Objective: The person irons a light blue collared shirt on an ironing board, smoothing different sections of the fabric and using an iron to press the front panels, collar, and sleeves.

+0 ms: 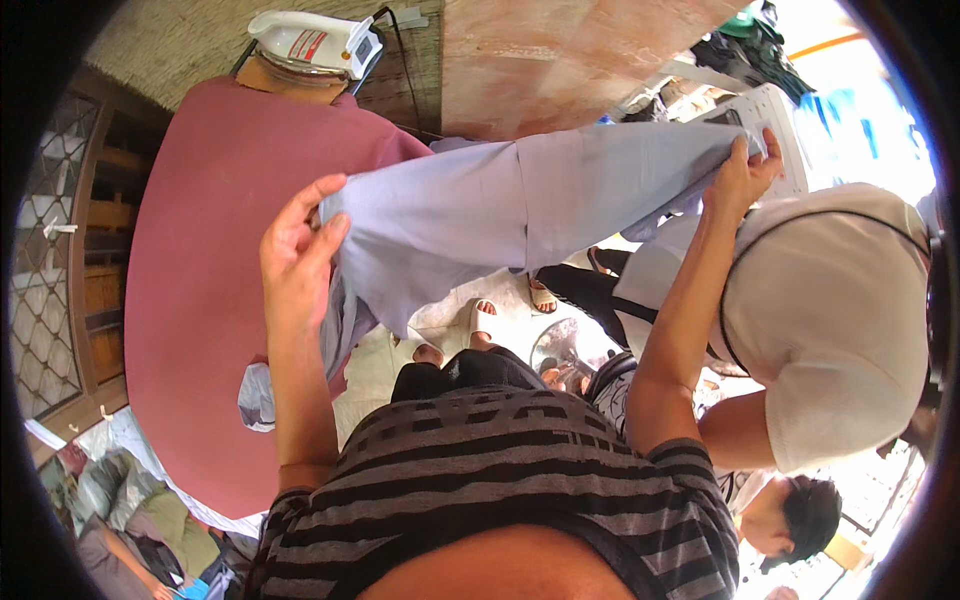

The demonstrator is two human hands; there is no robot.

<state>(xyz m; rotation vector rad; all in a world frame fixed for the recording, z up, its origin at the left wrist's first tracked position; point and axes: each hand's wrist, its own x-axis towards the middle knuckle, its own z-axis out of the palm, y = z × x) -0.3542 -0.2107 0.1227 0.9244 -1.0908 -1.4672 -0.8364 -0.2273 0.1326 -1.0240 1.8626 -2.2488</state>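
A light blue-grey cloth (455,205) with a seam across its middle is stretched in the air between my two hands. My left hand (298,245) pinches its left end between thumb and fingers, over the maroon-covered ironing board (210,260). The far right end is gripped by my right hand (742,178), raised higher and farther away, beside another person. Part of the cloth hangs in folds behind my left forearm, and a grey piece (257,397) of fabric rests on the board's near edge. I cannot tell which kind of garment it is.
A white iron (318,42) stands at the board's far end, its black cord trailing right. Close on my right is a person in a cream shirt (825,290), with another person's head (805,515) lower down. Piled clothes and bags (140,500) lie at lower left.
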